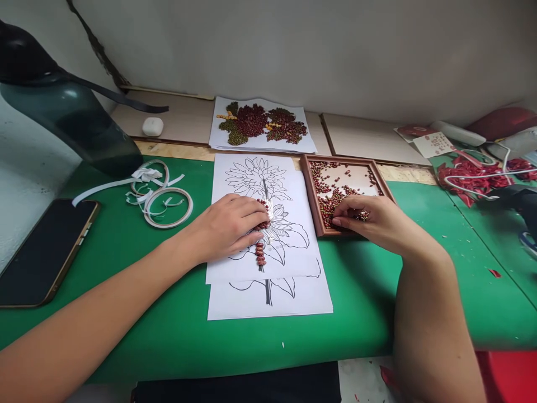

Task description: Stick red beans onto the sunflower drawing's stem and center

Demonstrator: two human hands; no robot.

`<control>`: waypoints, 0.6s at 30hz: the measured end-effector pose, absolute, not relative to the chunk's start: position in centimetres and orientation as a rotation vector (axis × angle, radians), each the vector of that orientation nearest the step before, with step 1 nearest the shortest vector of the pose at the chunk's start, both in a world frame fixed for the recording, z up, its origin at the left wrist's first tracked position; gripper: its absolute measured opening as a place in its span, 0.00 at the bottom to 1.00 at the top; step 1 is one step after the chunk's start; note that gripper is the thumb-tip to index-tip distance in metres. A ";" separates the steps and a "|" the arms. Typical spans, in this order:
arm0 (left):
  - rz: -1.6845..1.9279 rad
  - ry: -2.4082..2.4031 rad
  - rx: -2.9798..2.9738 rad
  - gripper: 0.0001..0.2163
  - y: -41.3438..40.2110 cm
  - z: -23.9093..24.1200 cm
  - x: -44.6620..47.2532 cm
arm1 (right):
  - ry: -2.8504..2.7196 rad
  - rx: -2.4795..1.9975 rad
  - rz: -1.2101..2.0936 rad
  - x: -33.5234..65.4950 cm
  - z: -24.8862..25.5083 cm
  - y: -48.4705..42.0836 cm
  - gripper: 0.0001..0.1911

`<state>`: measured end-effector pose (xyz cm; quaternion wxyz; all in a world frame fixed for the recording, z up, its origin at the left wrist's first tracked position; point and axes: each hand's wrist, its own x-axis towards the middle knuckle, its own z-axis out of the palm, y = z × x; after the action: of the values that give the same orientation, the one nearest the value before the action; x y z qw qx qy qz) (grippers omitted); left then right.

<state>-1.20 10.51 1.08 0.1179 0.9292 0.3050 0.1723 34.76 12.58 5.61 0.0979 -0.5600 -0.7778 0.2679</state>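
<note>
My left hand point(235, 226) lies across a white sheet point(222, 271) printed with a line-drawn flower, fingers stretched out and holding the paper down. Small red-brown beans point(260, 254) are stuck in a column along the drawn stem, and more show at the flower's middle beside my fingertips. To the right, my right hand point(356, 215) reaches over the near side of a brown-framed tray point(312, 196). Its thumb and forefinger pinch among the loose red and greenish beans point(329, 201); what lies between them is hidden. A second flower sheet point(243, 302) sticks out beneath the first.
Behind the sheets lies a bean-covered flower picture point(254, 120). Tape rolls point(168, 224) with paper scraps, a phone point(50, 246), a dark bottle point(71, 112) and a white case point(152, 126) are at left. Red scraps point(470, 173) and a white cable point(470, 182) lie right.
</note>
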 end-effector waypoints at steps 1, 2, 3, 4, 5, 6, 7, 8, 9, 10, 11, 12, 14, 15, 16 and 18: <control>0.504 0.895 2.703 0.15 10.5 1.1 -1.2 | -2.273 -1.679 0.766 34.7 5.6 12.5 0.18; 0.504 0.898 2.681 0.15 10.5 1.2 -1.2 | -2.242 -1.692 0.732 34.5 5.6 12.4 0.16; 0.506 0.901 2.656 0.15 10.5 1.2 -1.3 | -2.209 -1.693 0.691 34.4 5.6 12.3 0.13; 0.510 0.906 2.630 0.15 10.5 1.3 -1.3 | -2.172 -1.682 0.648 34.2 5.6 12.2 0.11; 0.512 0.911 2.608 0.16 10.5 1.3 -1.3 | -2.134 -1.658 0.607 34.0 5.6 12.1 0.09; 0.513 0.916 2.594 0.16 10.6 1.3 -1.3 | -2.096 -1.628 0.573 33.8 5.6 12.0 0.08; 0.511 0.921 2.589 0.16 10.6 1.2 -1.4 | -2.064 -1.598 0.548 33.6 5.6 12.0 0.07; 0.505 0.924 2.592 0.17 10.6 1.2 -1.4 | -2.043 -1.576 0.530 33.4 5.6 11.9 0.07; 0.500 0.923 2.601 0.17 10.6 1.1 -1.3 | -2.031 -1.558 0.512 33.1 5.6 11.9 0.06; 0.497 0.922 2.613 0.17 10.6 1.0 -1.3 | -2.028 -1.545 0.500 32.9 5.5 11.8 0.05; 0.499 0.923 2.624 0.18 10.6 0.9 -1.3 | -2.022 -1.531 0.484 32.7 5.5 11.8 0.05; 0.506 0.930 2.631 0.19 10.6 0.9 -1.3 | -2.014 -1.520 0.467 32.4 5.5 11.8 0.05; 0.521 0.941 2.644 0.20 10.6 0.8 -1.4 | -1.982 -1.510 0.438 31.9 5.5 11.6 0.06; 0.521 0.942 2.650 0.19 10.7 0.8 -1.4 | -1.965 -1.514 0.427 31.6 5.5 11.6 0.06; 0.517 0.940 2.656 0.18 10.7 0.8 -1.4 | -1.955 -1.526 0.420 31.4 5.5 11.5 0.07; 0.503 0.934 2.665 0.16 10.7 0.9 -1.4 | -1.952 -1.556 0.407 30.9 5.6 11.2 0.09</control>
<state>-1.43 10.75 0.85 0.1362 0.9205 0.3225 0.1737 30.90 11.25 5.62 0.3012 -0.5866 -0.7360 0.1535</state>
